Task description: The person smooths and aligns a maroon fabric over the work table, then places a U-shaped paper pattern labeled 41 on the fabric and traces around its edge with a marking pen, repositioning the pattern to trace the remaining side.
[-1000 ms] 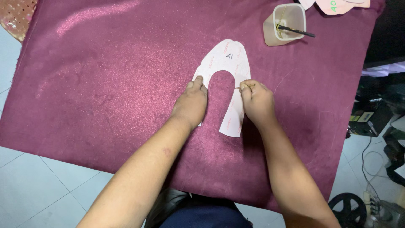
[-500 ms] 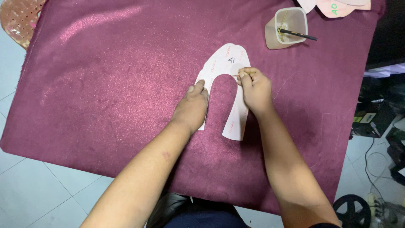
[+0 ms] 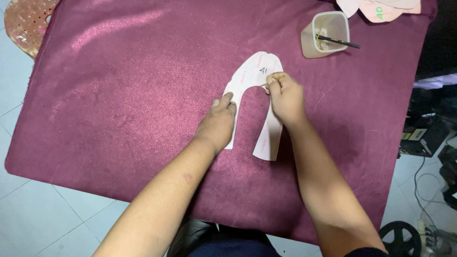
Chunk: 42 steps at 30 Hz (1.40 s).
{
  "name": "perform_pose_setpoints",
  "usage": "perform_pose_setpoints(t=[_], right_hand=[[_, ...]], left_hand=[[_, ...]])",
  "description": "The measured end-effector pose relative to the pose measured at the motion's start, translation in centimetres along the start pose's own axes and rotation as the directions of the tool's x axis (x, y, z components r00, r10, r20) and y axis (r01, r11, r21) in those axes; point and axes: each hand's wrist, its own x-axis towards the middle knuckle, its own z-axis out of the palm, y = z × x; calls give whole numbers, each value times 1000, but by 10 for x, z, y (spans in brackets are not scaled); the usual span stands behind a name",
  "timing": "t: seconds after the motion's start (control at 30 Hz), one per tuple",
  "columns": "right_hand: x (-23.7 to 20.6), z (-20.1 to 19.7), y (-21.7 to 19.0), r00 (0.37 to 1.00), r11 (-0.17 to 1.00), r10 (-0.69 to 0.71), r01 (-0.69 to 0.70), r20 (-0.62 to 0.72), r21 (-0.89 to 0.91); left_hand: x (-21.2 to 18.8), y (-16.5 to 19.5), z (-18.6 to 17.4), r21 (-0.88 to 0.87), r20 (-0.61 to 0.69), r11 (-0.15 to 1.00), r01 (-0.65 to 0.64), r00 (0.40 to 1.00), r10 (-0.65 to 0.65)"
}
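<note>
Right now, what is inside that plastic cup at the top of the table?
The translucent plastic cup holds a dark brush or stick leaning over its rim, with thin yellowish strands beside it. Whether liquid sits at the bottom cannot be told.

- The left hand [image 3: 218,123] lies palm down on the left leg of the paper pattern [image 3: 257,76], fingers stretched toward its curved top and pressed flat.
- The left forearm runs from the lower left up to that hand, wrist straight, bare to the elbow.
- The right hand [image 3: 284,97] rests on the pattern's right leg near the arch, fingers curled and pinched on a thin stick [image 3: 272,81] at its tip.
- The right forearm comes up from the lower right, wrist slightly bent inward toward the pattern.
</note>
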Motion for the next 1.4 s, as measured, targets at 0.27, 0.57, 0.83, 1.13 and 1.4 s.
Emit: perform_pose_setpoints(t=[0.27,0.57,0.83,1.13,1.4], right_hand=[[5,1,4,999,995,40,-40,-2,-94],[3,-1,-6,994,949,-96,73,-60,-307],[-8,15,-21,985,1000,-4,5,171,-10],[-23,14,-20,978,988,-104,123,183,-97],[-42,11,-34,976,966,-85,130,199,-223]], left_hand=[[-6,8,-9,-130,45,987,97,995,-91],[-2,-1,0,6,-16,1000,-31,999,31],[-1,-8,6,75,-46,990,-120,991,123],[-4,-4,0,45,-24,993,-105,994,106],[-4,-8,-3,199,3,964,-174,984,177]])
